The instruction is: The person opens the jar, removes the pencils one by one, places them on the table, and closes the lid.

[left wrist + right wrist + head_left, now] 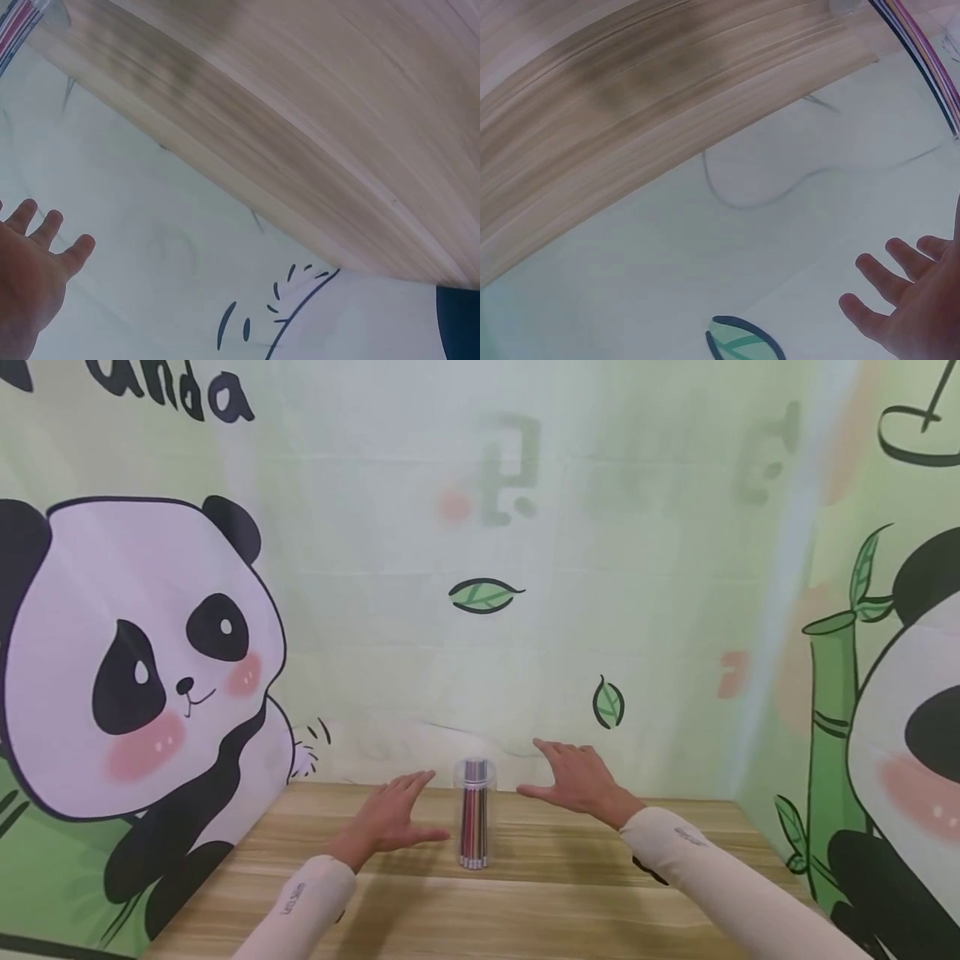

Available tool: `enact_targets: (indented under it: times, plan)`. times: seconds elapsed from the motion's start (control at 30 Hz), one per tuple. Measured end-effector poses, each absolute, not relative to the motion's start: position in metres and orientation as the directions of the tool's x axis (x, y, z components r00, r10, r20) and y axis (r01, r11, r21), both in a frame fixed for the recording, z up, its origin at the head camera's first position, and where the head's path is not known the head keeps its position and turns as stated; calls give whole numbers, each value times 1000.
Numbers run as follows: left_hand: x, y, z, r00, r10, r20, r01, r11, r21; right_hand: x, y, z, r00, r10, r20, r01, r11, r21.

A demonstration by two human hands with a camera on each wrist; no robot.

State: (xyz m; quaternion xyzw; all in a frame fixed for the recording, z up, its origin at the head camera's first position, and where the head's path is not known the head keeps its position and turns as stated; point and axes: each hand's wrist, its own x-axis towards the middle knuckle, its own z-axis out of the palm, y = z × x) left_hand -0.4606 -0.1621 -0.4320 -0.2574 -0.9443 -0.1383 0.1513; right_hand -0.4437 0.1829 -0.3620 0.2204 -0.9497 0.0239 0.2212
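A clear cylindrical container [474, 827] filled with several thin striped pencils stands upright on the wooden table. To its left, my left hand [390, 814] is spread with straight fingers, apart from the container. On the other side my right hand [581, 778] is spread too, thumb toward the container and not touching it. Part of the pencils [16, 30] shows at the top left corner of the left wrist view. The right wrist view has the pencils [922, 64] at its upper right. Both hands hold nothing.
The wooden table [555, 910] reaches back to a pale green cloth backdrop [375, 652] printed with pandas, leaves and bamboo. Side panels of the same cloth flank the table at left and right.
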Motion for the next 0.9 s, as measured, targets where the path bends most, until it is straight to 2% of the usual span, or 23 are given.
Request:
enact_targets:
  times: [0.7,0.9]
  plan:
    - [-465,-132,-437,-852,399,338,505,796,333,-448,138,-363,-778,-462,425,-483,873,66]
    - [-466,-126,-442,-854,382,353,506,767,395,-451,128,-365,-752,-483,449,-508,859,73]
